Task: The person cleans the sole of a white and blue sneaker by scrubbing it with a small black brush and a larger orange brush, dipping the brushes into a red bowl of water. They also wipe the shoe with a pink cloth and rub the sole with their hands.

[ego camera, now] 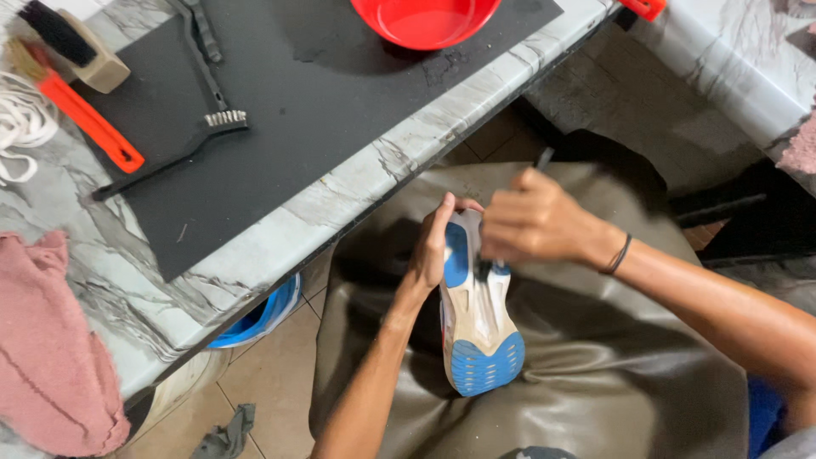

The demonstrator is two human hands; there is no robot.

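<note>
Left hand grips the shoe; right hand clamps a brush beside the table.

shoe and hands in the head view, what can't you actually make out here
- Tool in the right hand: only a dark tip shows above the fingers; the hand hides the rest.
- Shoe: sole faces up, so the upper is hidden.
- Left hand: its fingers wrap behind the shoe, out of sight.
- Red bowl: cut off by the top edge.
- Blue bucket: mostly hidden under the marble counter.
</note>
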